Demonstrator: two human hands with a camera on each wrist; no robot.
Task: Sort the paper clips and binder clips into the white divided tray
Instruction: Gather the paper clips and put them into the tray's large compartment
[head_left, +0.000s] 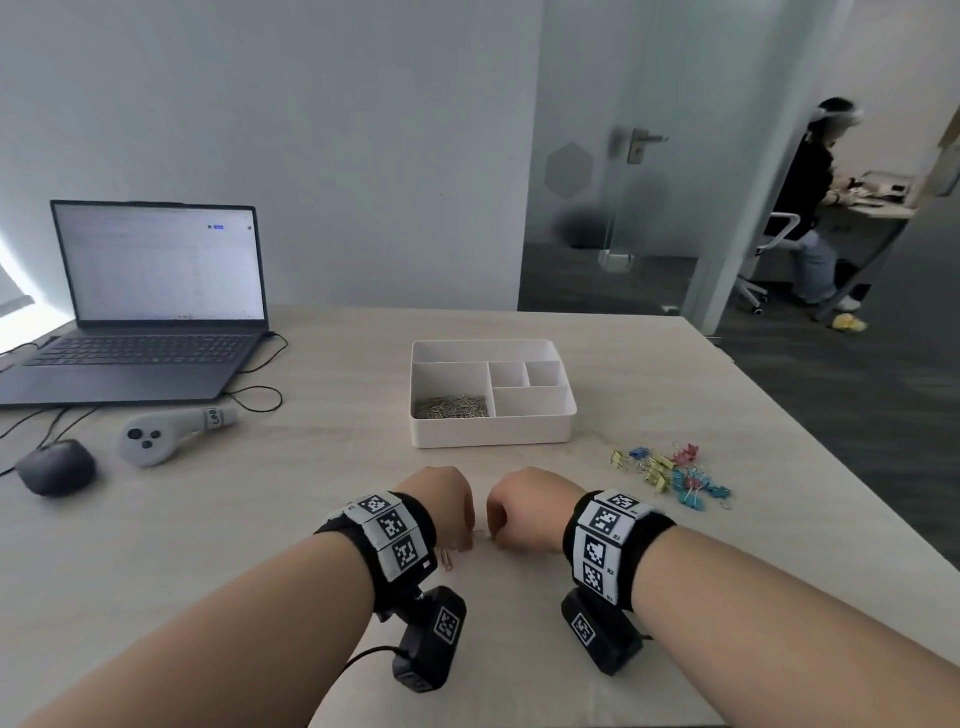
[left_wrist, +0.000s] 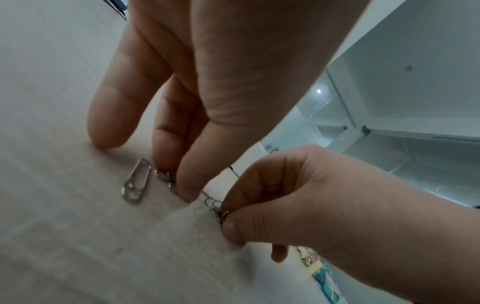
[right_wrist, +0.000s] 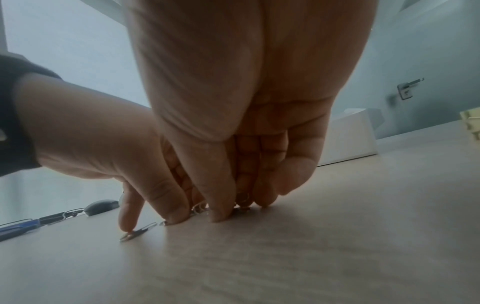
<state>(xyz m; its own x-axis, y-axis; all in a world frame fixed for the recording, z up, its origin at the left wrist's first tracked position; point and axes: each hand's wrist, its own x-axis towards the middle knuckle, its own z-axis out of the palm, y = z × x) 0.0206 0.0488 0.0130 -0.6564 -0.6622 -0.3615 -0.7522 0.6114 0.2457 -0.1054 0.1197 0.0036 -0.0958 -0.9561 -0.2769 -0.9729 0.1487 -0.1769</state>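
Observation:
Both hands are low on the table in front of the white divided tray (head_left: 493, 432). My left hand (left_wrist: 174, 176) pinches a few silver paper clips (left_wrist: 166, 180) against the tabletop with its thumb and fingers. One loose paper clip (left_wrist: 136, 183) lies just beside it. My right hand (left_wrist: 226, 216) pinches a small bunch of paper clips (left_wrist: 214, 205) between thumb and forefinger. The tray's large left compartment holds a heap of paper clips (head_left: 451, 408); its other compartments look bare. Coloured binder clips (head_left: 670, 475) lie in a pile to the right of the tray.
An open laptop (head_left: 150, 306) stands at the back left with cables running from it. A dark mouse (head_left: 54, 467) and a grey controller (head_left: 166, 434) lie in front of it. The table's right edge (head_left: 810, 441) runs past the binder clips. A person sits beyond the glass door.

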